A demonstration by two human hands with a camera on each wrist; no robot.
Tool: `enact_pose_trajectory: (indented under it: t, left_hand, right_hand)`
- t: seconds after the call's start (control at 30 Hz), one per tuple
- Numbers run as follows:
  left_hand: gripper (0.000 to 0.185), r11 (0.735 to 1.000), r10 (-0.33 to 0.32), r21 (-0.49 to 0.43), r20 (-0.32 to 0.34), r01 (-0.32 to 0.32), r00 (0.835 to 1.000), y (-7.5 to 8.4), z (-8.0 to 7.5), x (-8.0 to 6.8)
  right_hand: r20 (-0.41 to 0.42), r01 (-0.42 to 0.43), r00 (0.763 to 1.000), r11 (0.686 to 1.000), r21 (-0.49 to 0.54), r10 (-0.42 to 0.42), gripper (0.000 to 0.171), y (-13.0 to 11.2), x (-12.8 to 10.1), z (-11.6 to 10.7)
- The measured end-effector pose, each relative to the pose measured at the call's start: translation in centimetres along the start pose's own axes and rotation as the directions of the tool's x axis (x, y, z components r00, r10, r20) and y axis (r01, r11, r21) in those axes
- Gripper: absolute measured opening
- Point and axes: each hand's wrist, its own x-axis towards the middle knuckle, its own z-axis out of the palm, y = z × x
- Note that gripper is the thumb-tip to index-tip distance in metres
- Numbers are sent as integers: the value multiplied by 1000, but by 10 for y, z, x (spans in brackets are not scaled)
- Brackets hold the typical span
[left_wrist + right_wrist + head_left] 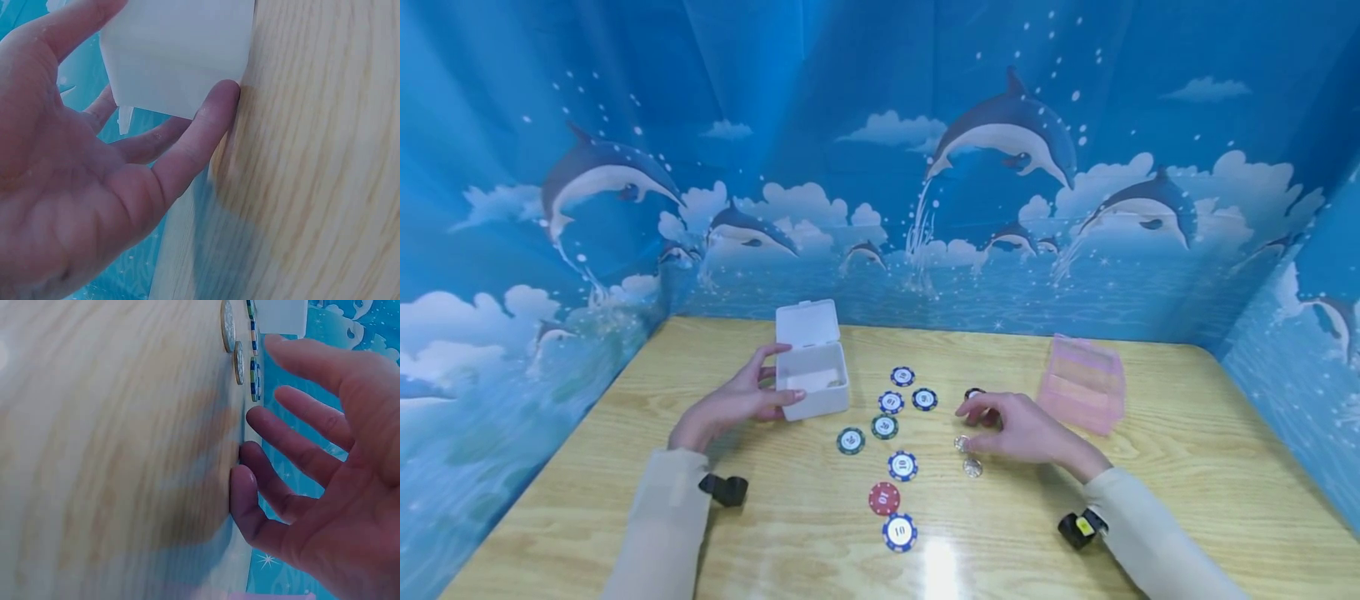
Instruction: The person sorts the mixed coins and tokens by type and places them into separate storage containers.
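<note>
While your left hand (736, 400), fingers wide, grips the white box (820, 406) left of centre, your right hand (1021, 427), fingers loosely bent, empty, partly hides a chip (973, 392), centre-right.

Both forearms, in pale sleeves, enter at the lower edge of the head view and slant inward. Left side: the left forearm (658, 529) leads to a bare left wrist (688, 435); the left grip (747, 396) points forward and inward, its left thumb (780, 398) set well apart from the curved, spread left fingers (190, 144). Right side: the right forearm (1157, 537) meets the right wrist (1088, 463); the right grip (1018, 427) points inward, back uppermost, right thumb (309, 361) and right fingers (303, 447) parted, loosely bent, the little finger most flexed.
</note>
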Motion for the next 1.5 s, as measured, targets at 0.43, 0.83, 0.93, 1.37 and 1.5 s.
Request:
enact_pose_trajectory:
  t: [0.43,0.83,0.93,1.37,1.5]
  left_hand:
    - [100,1000,1,18,-9,-1,1000,-1,0,1]
    - [101,1000,0,21,-16,0,1000,-1,0,2]
    - [101,1000,0,23,-15,0,1000,-1,0,1]
    - [100,1000,0,22,-11,1,1000,0,-1,0]
    - [100,1000,-2,15,-11,3,1000,1,0,0]
  right_hand:
    - [-5,1,1000,998,-62,-1,37,-5,6,8]
    - [-35,-43,999,998,-48,41,40,-5,9,7]
    - [-30,-38,999,998,-46,37,40,-5,11,6]
    - [58,-50,997,997,-51,53,30,-9,22,1]
    - [64,-72,995,997,-8,72,25,-5,21,-1]
